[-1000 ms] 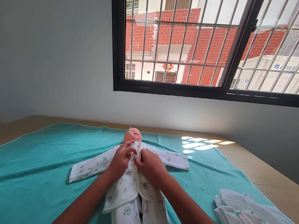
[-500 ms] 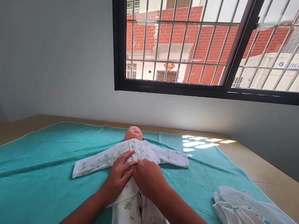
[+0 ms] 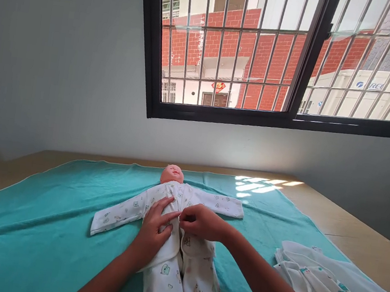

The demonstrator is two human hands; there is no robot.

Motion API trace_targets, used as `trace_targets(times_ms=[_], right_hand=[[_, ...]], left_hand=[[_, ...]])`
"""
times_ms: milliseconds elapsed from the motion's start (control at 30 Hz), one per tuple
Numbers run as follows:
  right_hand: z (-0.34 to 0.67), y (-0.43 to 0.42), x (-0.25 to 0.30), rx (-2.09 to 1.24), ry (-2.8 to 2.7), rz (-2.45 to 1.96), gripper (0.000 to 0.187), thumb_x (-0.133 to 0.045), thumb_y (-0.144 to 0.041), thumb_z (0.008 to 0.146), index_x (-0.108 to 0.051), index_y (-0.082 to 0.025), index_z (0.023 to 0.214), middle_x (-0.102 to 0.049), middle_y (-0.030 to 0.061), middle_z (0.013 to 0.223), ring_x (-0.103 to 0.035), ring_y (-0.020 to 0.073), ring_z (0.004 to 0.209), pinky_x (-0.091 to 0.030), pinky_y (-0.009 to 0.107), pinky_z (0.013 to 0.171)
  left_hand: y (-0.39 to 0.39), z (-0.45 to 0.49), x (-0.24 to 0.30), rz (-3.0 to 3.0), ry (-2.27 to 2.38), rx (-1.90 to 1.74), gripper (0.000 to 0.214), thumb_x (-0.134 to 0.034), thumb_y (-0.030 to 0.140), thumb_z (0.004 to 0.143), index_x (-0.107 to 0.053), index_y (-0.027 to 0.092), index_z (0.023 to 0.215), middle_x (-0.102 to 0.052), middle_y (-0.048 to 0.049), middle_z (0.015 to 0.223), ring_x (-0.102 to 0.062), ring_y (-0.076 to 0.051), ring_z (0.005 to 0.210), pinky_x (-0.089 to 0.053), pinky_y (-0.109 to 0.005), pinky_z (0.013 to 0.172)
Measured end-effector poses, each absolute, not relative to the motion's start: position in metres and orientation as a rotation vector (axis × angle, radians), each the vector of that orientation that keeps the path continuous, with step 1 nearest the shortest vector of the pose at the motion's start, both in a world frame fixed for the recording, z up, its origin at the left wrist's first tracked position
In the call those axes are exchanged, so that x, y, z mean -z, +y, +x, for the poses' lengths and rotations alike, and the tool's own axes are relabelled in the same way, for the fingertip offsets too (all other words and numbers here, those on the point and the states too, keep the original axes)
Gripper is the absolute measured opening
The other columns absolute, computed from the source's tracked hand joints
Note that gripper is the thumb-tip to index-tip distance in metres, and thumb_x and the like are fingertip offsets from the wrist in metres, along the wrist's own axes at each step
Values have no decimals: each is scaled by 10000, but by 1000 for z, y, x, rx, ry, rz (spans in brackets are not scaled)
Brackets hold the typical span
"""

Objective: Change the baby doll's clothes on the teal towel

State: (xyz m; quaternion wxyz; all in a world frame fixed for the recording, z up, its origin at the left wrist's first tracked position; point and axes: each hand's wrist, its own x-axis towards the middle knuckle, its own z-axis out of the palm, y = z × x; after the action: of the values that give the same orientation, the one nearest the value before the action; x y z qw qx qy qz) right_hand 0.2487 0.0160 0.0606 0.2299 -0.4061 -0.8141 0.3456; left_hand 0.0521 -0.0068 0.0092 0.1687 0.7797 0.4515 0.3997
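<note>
Left hand (image 3: 156, 228) spread on white jacket (image 3: 164, 192) | right hand (image 3: 200, 221) curled at its front edge (cannot tell if gripping) | doll (image 3: 172, 174) face-up on teal sheet (image 3: 35, 235)

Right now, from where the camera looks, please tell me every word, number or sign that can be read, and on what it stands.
"RE": blue letters on the pale panel outside the window; the remaining lettering is unclear behind the bars.
Red diamond sign above a door outside: its gold marking is too small to read.
Doll's printed clothes and folded clothes: no readable text.
</note>
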Motion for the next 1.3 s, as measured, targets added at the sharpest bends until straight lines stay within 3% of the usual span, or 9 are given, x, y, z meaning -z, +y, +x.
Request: trace_targets(times_ms=[333, 533, 667, 933, 1200, 1300], right_hand=[[256, 24, -41, -1338, -1911, -1009, 125, -580, -281, 764, -624, -164, 770, -487, -64, 546, -412, 72, 459, -328, 194, 442], [249, 25, -41, -1122, -1938, -1085, 111, -568, -248, 761, -632, -158, 753, -554, -43, 609, -434, 70, 488, -323, 188, 456], [246, 24, -42, -906, -2004, -1089, 128, -561, -245, 770, -638, -156, 718, -611, -25, 669, -489, 94, 597, -382, 203, 558], [241, 21, -45, -660, -2113, -1128, 157, -543, -244, 781, -608, -160, 665, -596, -30, 634, -462, 93, 598, -364, 211, 573], [231, 20, -41, -501, -2018, -1228, 140, -517, -189, 751, -535, -165, 614, -572, -25, 617, -428, 93, 585, -323, 220, 565], [227, 19, -39, -529, -1908, -1279, 144, -507, -192, 752, -522, -171, 611, -574, -22, 627, -443, 102, 606, -328, 224, 576]], left_hand=[[-9, 58, -14, 2234, 1306, -1185, 350, -507, 97, 784, -657, 267, 1051, -489, -29, 1423, -375, -240, 1363, -311, -501, 1151], [-10, 57, -12, 2201, 1293, -1152, 393, -489, 108, 816, -678, 299, 1102, -460, -16, 1450, -363, -242, 1375, -293, -509, 1162], [-12, 58, -17, 2128, 1325, -1106, 423, -467, 124, 842, -673, 320, 1155, -427, 2, 1481, -345, -246, 1392, -292, -517, 1164], [-15, 62, -22, 2075, 1290, -1125, 447, -453, 61, 787, -682, 265, 1112, -452, -18, 1465, -345, -235, 1394, -265, -523, 1180], [-11, 64, -10, 2181, 1348, -1207, 336, -472, 115, 820, -673, 252, 1052, -508, -45, 1406, -405, -240, 1347, -317, -514, 1145], [-11, 65, -9, 2190, 1363, -1243, 165, -522, 182, 840, -644, 241, 935, -524, -48, 1381, -423, -242, 1324, -335, -499, 1124]])
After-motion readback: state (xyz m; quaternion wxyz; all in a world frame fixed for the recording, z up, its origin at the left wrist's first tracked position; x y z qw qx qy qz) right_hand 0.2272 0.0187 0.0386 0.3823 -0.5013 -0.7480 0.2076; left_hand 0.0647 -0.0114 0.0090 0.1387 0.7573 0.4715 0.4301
